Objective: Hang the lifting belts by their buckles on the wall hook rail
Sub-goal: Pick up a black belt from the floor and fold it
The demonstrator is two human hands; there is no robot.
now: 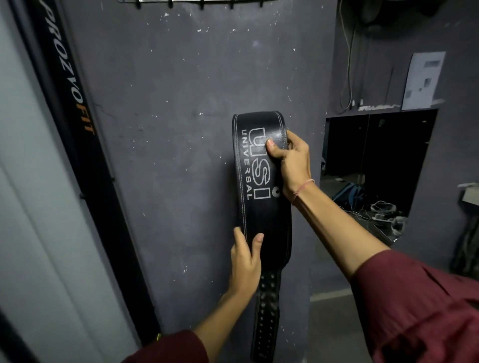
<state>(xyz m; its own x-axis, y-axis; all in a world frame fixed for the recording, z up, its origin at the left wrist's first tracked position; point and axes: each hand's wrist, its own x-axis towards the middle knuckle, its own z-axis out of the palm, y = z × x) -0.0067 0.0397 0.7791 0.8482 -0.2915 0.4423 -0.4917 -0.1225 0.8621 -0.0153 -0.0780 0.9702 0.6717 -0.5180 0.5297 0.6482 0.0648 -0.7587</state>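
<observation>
A black leather lifting belt (259,207) with white "USI UNIVERSAL" lettering hangs folded in front of the grey wall, its perforated tail dangling toward the floor. My right hand (291,163) grips the belt's right edge near the top fold, thumb across the lettering. Lower down, my left hand (245,261) pinches the left edge, thumb on the front face. The buckle is hidden. The wall hook rail (197,2) runs along the very top edge, well above the belt, with several hooks showing.
A black banner (75,124) lettered "PROZVOFIT" slants down the wall at left. At right, a dark opening (375,165) shows a bag and cables on the floor. A paper sheet (422,80) and hanging cords are above it.
</observation>
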